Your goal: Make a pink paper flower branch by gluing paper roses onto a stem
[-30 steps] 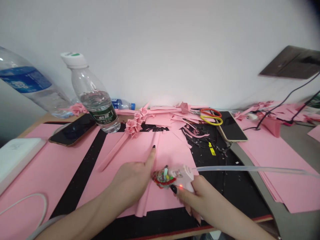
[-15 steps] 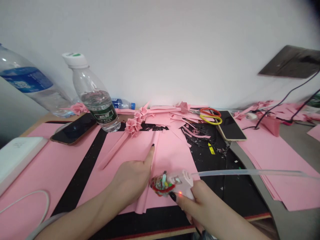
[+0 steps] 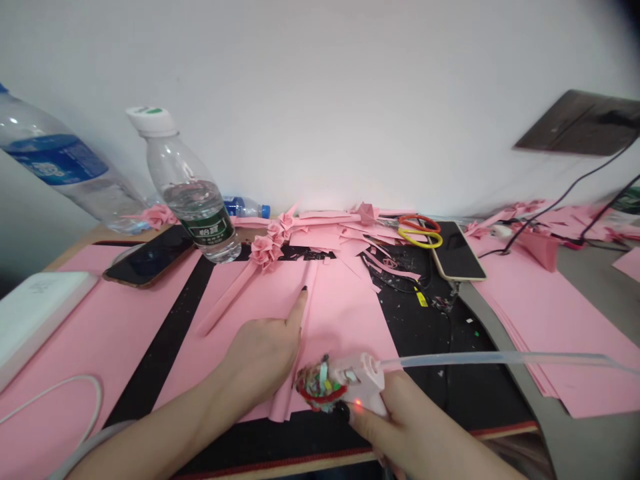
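Note:
My left hand (image 3: 263, 357) lies flat on a pink paper sheet (image 3: 345, 310), its index finger stretched along a raised fold in the middle of the sheet. My right hand (image 3: 400, 427) grips a small pink glue gun (image 3: 345, 383) with a red light lit and coloured decoration at its nozzle. The nozzle sits at the near end of the fold, close to the sheet's front edge. A clear glue stick (image 3: 500, 359) runs out of the gun to the right.
A water bottle (image 3: 187, 190), two phones (image 3: 147, 261) (image 3: 457, 252), scissors (image 3: 420, 230), paper roses (image 3: 265, 250) and pink scraps lie at the back. A white box (image 3: 35, 310) and white cable (image 3: 65, 393) are at left; stacked pink sheets (image 3: 545, 313) and black cords at right.
My right hand has drawn the glue gun toward me along the fold, to the sheet's near edge. My left hand stays pressed on the paper, sliding back slightly.

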